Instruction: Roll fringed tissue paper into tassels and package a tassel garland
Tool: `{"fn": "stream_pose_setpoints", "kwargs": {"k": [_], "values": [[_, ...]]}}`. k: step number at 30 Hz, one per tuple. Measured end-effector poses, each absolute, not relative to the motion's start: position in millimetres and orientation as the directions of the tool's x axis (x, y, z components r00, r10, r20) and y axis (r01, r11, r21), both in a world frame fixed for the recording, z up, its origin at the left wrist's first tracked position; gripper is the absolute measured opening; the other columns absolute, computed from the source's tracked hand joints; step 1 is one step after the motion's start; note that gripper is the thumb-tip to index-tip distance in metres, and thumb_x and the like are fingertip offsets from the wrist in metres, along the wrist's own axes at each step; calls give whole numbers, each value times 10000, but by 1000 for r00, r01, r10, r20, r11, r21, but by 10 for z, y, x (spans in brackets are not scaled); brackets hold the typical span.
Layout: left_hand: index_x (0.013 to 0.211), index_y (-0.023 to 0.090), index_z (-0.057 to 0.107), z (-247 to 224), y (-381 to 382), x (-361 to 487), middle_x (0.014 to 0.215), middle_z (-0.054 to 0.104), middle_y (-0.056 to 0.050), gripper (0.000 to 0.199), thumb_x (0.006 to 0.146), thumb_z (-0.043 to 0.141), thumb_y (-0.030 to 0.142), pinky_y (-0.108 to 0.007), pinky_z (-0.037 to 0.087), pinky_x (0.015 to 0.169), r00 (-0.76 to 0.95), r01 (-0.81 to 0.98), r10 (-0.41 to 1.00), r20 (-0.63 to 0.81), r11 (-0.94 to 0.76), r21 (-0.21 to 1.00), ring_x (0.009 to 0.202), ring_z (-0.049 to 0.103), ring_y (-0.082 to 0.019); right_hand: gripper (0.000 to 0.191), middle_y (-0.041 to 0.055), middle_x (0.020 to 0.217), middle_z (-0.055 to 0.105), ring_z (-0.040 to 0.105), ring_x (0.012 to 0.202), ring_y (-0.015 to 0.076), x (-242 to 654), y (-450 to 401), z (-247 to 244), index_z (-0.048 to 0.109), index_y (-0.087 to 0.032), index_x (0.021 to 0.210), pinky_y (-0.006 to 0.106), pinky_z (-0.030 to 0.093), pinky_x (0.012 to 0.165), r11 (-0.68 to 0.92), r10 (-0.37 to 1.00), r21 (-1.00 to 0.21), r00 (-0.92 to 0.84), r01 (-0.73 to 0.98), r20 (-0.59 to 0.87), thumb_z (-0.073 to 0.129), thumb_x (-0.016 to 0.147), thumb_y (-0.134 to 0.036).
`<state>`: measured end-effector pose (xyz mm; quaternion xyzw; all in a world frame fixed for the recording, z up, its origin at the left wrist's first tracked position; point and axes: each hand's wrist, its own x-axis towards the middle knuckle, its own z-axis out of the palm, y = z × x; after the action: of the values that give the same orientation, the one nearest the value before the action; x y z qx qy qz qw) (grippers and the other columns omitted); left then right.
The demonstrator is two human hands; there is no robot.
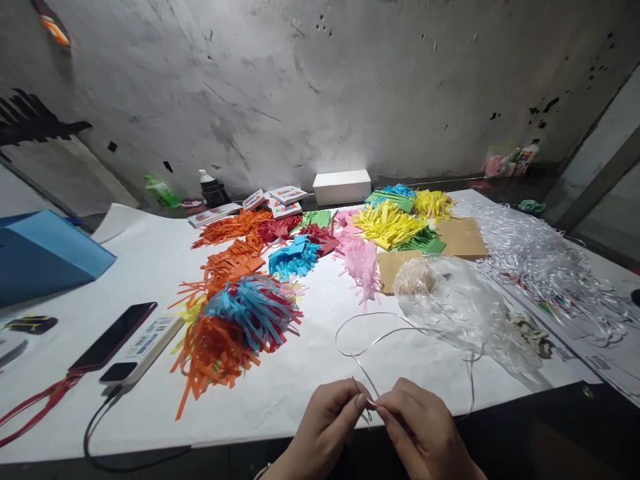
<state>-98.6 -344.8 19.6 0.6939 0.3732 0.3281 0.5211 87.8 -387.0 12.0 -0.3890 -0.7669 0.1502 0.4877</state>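
Note:
My left hand [330, 417] and my right hand [421, 421] meet at the table's front edge. Both have thumb and fingers closed in a pinch on a thin white ribbon [369, 379]. From the fingertips the ribbon runs up and curls in a wide loop on the white table covering, then trails right toward a clear plastic bag [463, 303]. A thin dark strand [355, 386] pokes up by my left fingertips, with a small loop hanging below; its kind is unclear. The exact grip point is partly hidden by the fingers.
Orange paper fringes [220, 353] and blue ones [255, 303] are heaped left of centre; yellow fringes [390, 223] and pink fringes [361, 263] lie farther back. Shredded white strips [535, 240] cover the right side. A phone [117, 337] and a white device [145, 347] lie left.

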Motion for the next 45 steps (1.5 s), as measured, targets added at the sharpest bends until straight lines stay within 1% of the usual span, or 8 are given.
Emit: {"fn": "stream_pose_setpoints", "kwargs": {"k": [5,10,15,19,24,28,36,45], "values": [[754,169,706,132,-3499,-902,660,605,-17,415,940,565,513,-221,393,610,443,56,896,38,-70,996,627,480,-133,157,20,737,592,555,635,144,785,-3968,-64,588,-199,1018,256,437,585,596,749,-634,-57,492,660,487,971,-89],[845,174,750,61,-3519,-867,620,500,21,385,922,599,519,-207,263,475,414,-24,910,-10,22,999,520,321,-87,153,9,707,579,549,610,141,727,-3987,-77,613,-203,1026,250,443,572,574,717,-610,23,546,696,516,963,-103],[867,163,733,7,-3510,-857,516,316,84,408,874,654,563,-194,180,443,423,-208,900,-107,211,955,471,235,-67,151,-3,685,567,524,585,127,664,-3996,-70,632,-213,988,233,412,537,565,728,-659,76,496,681,531,960,-105],[846,169,684,-44,-3518,-857,504,298,101,376,853,696,545,-180,170,435,441,-318,887,-136,296,901,464,220,-60,150,-10,673,561,511,559,116,640,-3998,-88,645,-214,919,231,396,526,525,758,-724,141,448,637,522,977,-152],[872,192,633,-69,-3521,-864,526,325,102,321,873,694,507,-170,184,441,453,-360,888,-75,259,896,465,230,-55,141,-33,644,528,469,488,92,646,-3990,-76,682,-218,860,222,346,455,417,839,-812,173,408,517,595,955,-277],[864,180,622,-61,-3509,-873,535,326,99,350,879,678,525,-181,181,450,484,-309,873,-63,238,921,475,239,-57,149,-27,645,531,489,491,98,657,-3979,-72,708,-224,881,222,356,448,358,874,-853,185,380,449,597,955,-290],[844,166,617,-56,-3449,-879,546,302,99,380,886,663,540,-185,164,461,419,-275,905,-78,208,939,487,216,-55,138,-30,614,514,442,470,96,693,-3984,-65,684,-216,863,230,324,445,423,834,-770,127,477,537,584,955,-240],[783,176,580,-50,-3444,-813,538,331,102,410,806,752,547,-168,160,442,371,-415,921,-121,281,865,462,199,-35,184,-23,651,620,529,521,107,681,-4006,-238,670,-221,875,220,387,506,382,896,-842,71,382,439,535,976,-292]]}}
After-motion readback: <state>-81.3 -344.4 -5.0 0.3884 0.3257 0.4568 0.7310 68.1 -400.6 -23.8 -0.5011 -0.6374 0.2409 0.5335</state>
